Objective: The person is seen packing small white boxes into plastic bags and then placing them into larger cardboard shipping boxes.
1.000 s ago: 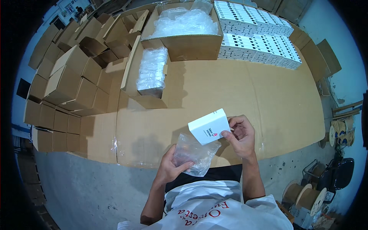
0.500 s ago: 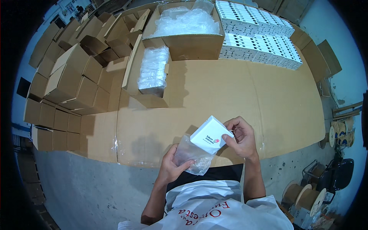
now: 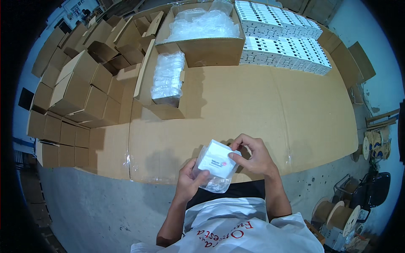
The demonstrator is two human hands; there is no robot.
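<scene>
Low in the frame's centre, your left hand (image 3: 188, 182) grips the clear plastic bag (image 3: 213, 182) while your right hand (image 3: 253, 157) pinches the small white box (image 3: 219, 160), now partly inside it. Bagging looks underway; next, ease the box fully down without snagging the film

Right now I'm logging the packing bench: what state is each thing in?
small white box: partly inside the bag, held by both hands
clear plastic bag: open, gripped by left hand
right hand: pinching the box's upper corner
large carton: open, full of clear bags
narrow carton: open, holding bagged items
</scene>
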